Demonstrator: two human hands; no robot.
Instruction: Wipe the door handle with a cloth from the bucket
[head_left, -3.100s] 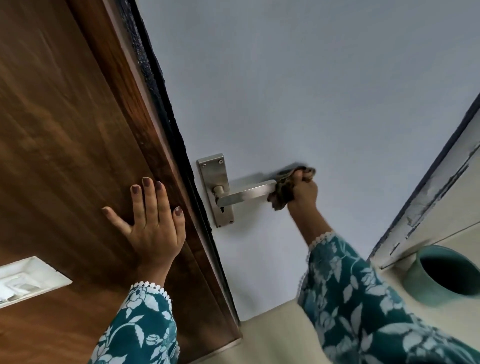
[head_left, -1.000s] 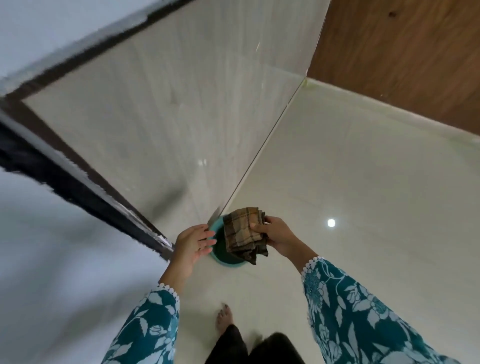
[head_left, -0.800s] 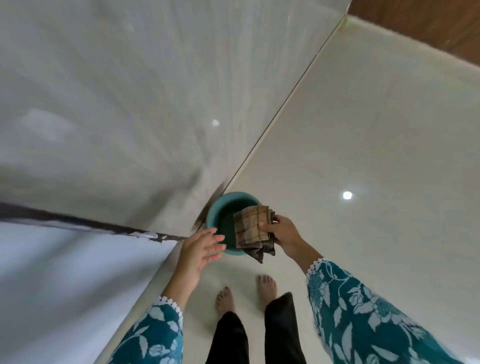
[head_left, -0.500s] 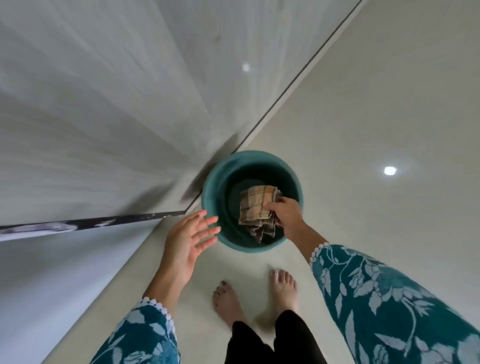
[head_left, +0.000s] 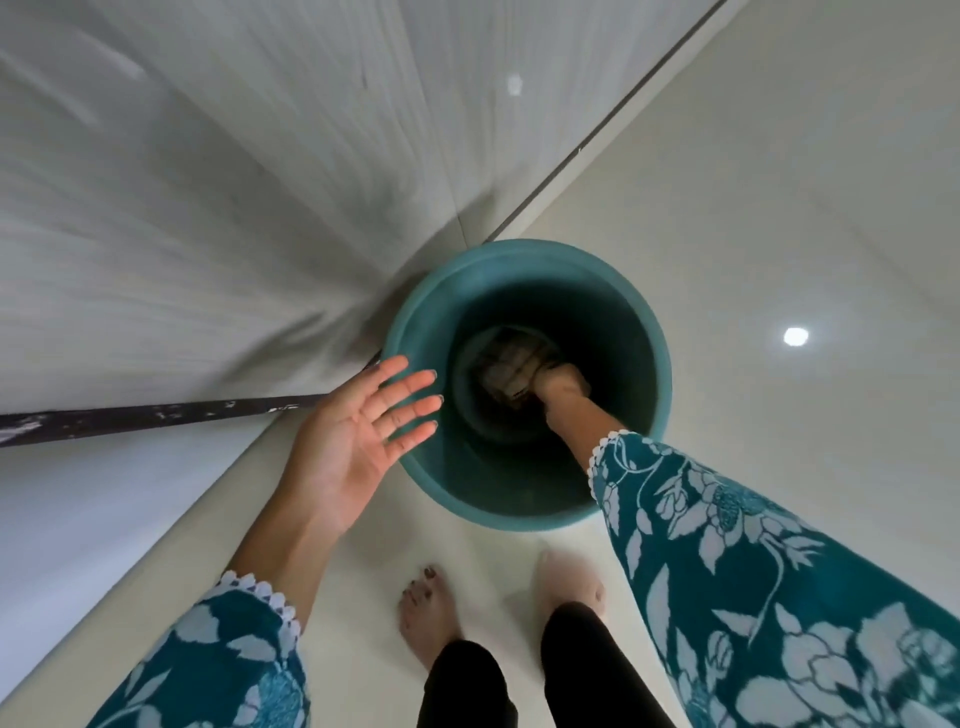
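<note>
Deep inside the round teal plastic bucket (head_left: 524, 499), the right hand (head_left: 558, 382) fingers grip the brown checked cloth (head_left: 511, 364) at the bottom. The left hand (head_left: 353, 436) hovers spread open by the near-left rim.

We see the bucket (head_left: 415, 332) standing on the floor (head_left: 779, 208) against the wall (head_left: 208, 208), just ahead of two bare feet (head_left: 428, 618). The cloth (head_left: 511, 364) lies at its bottom, with the right hand (head_left: 558, 382) on it. The left hand (head_left: 358, 431) hovers over the bucket's left rim.
</note>
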